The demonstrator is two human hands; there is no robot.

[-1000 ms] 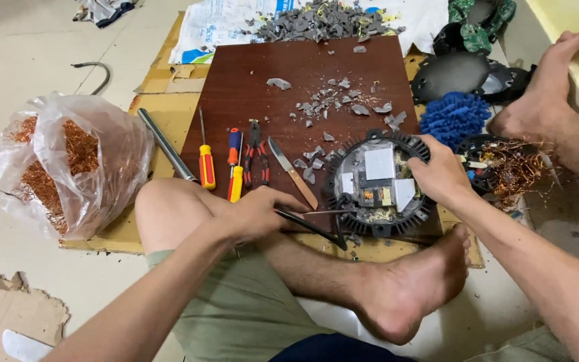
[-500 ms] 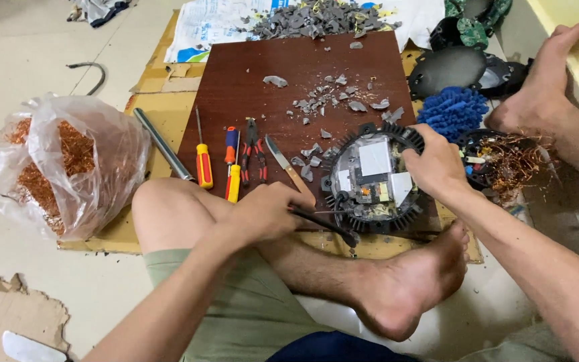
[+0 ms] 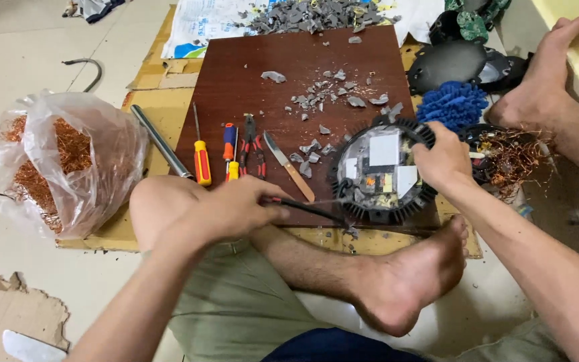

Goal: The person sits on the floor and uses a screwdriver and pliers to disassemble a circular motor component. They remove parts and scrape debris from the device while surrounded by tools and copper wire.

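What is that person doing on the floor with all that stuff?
A person sits on the floor at a dark wooden board. The left hand grips a thin dark tool, its tip poked into a round black finned gadget with circuit parts showing inside. The right hand holds that gadget by its rim. Beside them lie screwdrivers, pliers and a knife, with grey broken bits scattered about. A plastic bag of copper wire sits to the left.
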